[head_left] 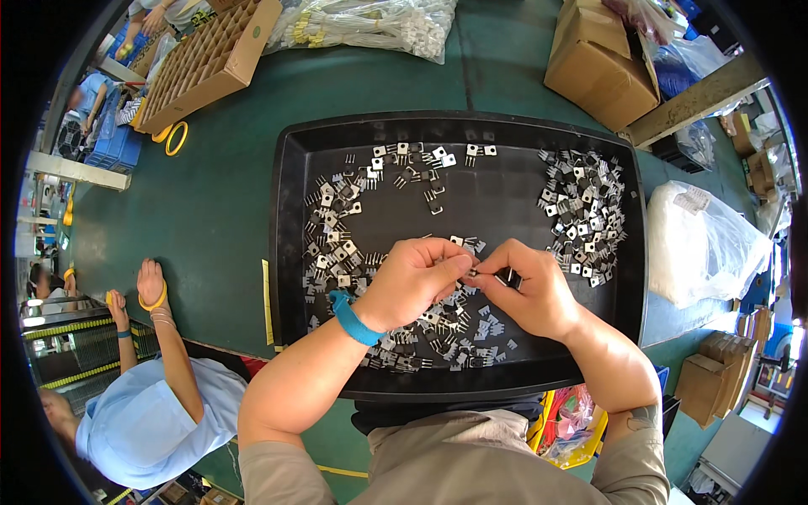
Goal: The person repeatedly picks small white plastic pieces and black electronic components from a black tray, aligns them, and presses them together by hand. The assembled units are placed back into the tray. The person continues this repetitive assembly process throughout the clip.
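Over the middle of a black tray, my two hands meet fingertip to fingertip. My left hand, with a blue wristband, is closed in a pinch on something too small and covered to make out. My right hand is pinched too, its thumb and forefinger at the same spot. A dark transistor shows between its curled fingers. Below and left of my hands lie loose three-legged transistors with metal tabs, mixed with small grey comb-shaped pieces. A dense pile of transistors fills the tray's right side.
A clear bag of white material stands right of the tray. At the back are a divided carton, a bag of white connectors and a cardboard box. Another person in light blue sits at the left, hand on the table.
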A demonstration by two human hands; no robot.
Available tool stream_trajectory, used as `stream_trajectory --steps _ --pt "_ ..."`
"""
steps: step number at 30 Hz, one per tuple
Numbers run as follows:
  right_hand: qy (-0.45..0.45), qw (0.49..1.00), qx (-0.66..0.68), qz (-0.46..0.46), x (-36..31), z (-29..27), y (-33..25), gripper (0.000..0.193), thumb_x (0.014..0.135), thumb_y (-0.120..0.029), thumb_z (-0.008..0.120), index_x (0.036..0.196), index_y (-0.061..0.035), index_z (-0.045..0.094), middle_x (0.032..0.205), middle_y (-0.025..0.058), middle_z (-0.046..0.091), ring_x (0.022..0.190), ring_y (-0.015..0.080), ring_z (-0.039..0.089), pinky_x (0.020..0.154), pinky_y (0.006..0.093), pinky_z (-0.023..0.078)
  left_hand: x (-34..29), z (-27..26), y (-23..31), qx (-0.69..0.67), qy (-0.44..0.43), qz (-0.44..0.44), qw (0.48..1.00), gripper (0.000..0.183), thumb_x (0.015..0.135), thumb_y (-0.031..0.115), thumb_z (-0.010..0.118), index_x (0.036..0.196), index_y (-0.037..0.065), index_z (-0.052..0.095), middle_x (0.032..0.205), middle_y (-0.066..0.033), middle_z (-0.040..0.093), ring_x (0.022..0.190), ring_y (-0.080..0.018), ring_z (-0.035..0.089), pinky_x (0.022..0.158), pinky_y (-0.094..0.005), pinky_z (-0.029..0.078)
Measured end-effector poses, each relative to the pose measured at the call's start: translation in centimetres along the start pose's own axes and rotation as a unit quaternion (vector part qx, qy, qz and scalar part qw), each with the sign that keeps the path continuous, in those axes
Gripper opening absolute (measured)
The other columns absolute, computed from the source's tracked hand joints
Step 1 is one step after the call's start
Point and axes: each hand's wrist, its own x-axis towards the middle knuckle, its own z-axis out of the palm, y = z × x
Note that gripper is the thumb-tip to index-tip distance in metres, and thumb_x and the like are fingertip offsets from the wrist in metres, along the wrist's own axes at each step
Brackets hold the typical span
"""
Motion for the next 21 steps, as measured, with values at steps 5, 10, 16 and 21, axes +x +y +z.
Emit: stream_trajectory --steps 5,10,16,21 --pt "0.019 0.999 0.012 0.044 0.0 -0.7 -0.3 0.013 0.083 -0.007 0.070 0.090 -0.0014 0.061 0.081 0.0092 0.068 0.072 0.0180 0.067 0.062 0.0282 0.049 -0.1 -0.5 0.4 -0.080 0.021 -0.007 0.997 0.012 0.091 0.009 0.058 0.096 -0.001 0.063 0.076 -0.0077 0.066 0.054 -0.0038 0.043 0.048 -0.0186 0.031" --pt "-0.009 0.999 0.011 0.036 -0.1 -0.6 0.0 0.013 0.084 -0.008 0.070 0.091 -0.0016 0.062 0.084 0.0094 0.068 0.075 0.0198 0.067 0.065 0.0292 0.050 -0.4 -0.2 0.3 0.024 -0.003 -0.025 0.999 0.008 0.086 0.007 0.061 0.091 0.000 0.061 0.077 -0.0092 0.067 0.054 -0.0031 0.046 0.048 -0.0193 0.033" --pt "-0.072 0.995 0.031 0.054 0.2 -0.6 0.3 0.013 0.083 -0.005 0.069 0.092 -0.0016 0.060 0.085 0.0081 0.067 0.078 0.0183 0.065 0.070 0.0286 0.050 -0.4 -0.4 0.1 0.070 -0.017 -0.045 0.996 0.007 0.086 0.008 0.061 0.088 0.000 0.061 0.079 -0.0083 0.067 0.055 -0.0027 0.047 0.048 -0.0197 0.033" --pt "-0.041 0.999 -0.013 0.024 0.8 -2.1 -0.3 0.020 0.084 -0.006 0.067 0.103 -0.0013 0.064 0.090 0.0117 0.068 0.083 0.0225 0.067 0.073 0.0311 0.052 0.0 -0.3 -0.2 -0.029 0.000 -0.046 0.999 0.014 0.090 0.014 0.058 0.089 0.001 0.062 0.075 -0.0051 0.064 0.054 -0.0040 0.044 0.047 -0.0199 0.032"
